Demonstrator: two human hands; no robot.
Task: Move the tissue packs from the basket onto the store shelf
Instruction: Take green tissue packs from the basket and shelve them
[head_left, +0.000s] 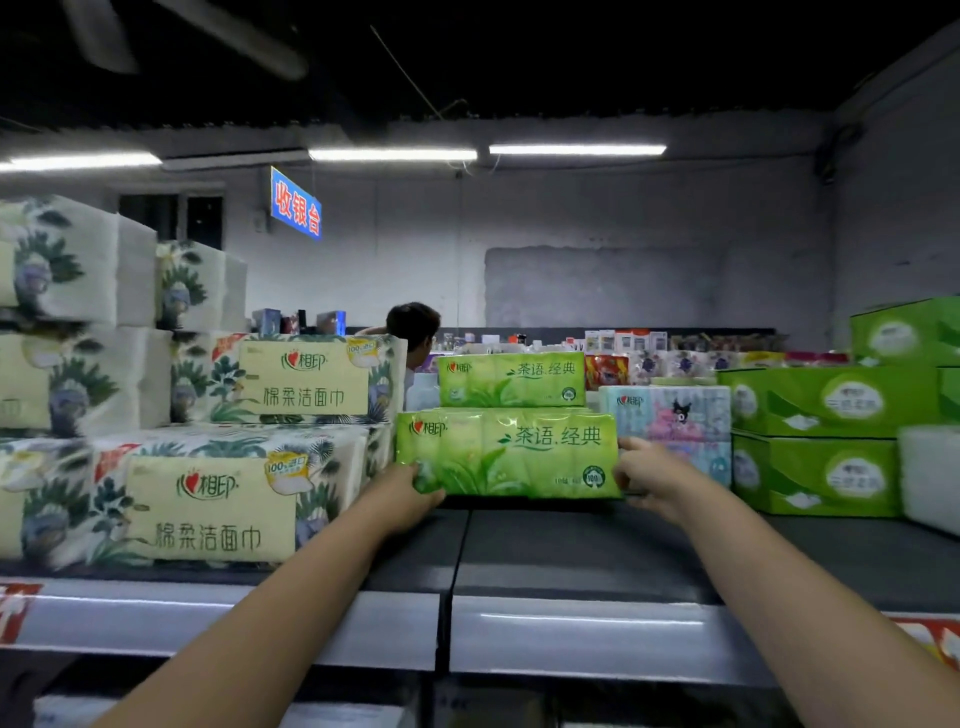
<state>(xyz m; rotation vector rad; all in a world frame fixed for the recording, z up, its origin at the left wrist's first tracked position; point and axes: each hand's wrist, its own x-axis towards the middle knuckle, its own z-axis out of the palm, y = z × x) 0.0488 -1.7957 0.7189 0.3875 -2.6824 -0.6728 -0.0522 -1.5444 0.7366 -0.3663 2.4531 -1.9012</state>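
A green tissue pack (511, 452) stands upright on the dark store shelf (582, 551), near the middle. My left hand (402, 493) grips its lower left corner. My right hand (647, 475) holds its right end, fingers curled round the edge. Behind it stands a second green tissue pack (511, 379) of the same kind, farther back. The basket is out of view.
Stacked floral facial-towel packs (208, 499) fill the shelf's left side. A pastel cartoon tissue pack (675, 415) and green tissue boxes (826, 441) stand at the right. A person's head (413, 322) shows behind the shelf. The shelf's metal front rail (571, 639) runs below my arms.
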